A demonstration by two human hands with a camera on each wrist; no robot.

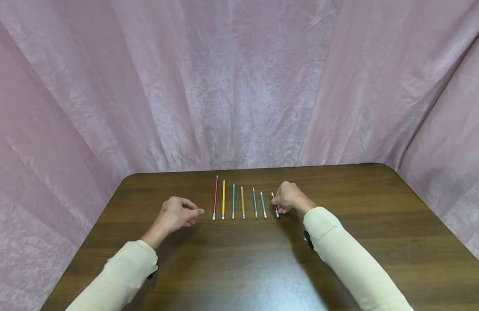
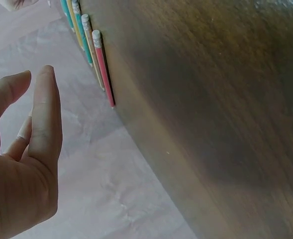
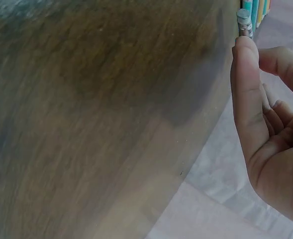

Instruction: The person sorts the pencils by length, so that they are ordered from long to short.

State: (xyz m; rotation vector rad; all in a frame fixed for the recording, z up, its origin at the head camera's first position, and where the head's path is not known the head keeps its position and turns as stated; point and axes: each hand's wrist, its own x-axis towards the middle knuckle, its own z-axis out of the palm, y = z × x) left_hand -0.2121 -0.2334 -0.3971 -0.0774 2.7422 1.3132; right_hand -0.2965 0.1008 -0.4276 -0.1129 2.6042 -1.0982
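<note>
Pencils lie side by side, tips away, in a row that shortens from left to right: red [image 1: 215, 198], yellow [image 1: 223, 198], blue-green [image 1: 233, 201], dull gold [image 1: 242, 202], then two shorter blue-green ones [image 1: 255, 202] [image 1: 263, 205]. At the right end, my right hand [image 1: 289, 196] pinches a short dark pencil [image 1: 277, 212] between thumb and fingertips; its white eraser end [image 3: 244, 22] shows in the right wrist view, the rest mostly covered. My left hand [image 1: 179, 212] hovers left of the red pencil, holding nothing, with thumb and forefinger apart in the left wrist view.
The brown wooden table [image 1: 239, 259] has rounded far corners. Pink curtains [image 1: 239, 86] hang behind its far edge and along both sides. Dark straps [image 1: 308, 239] show at the cuffs of the pale sleeves.
</note>
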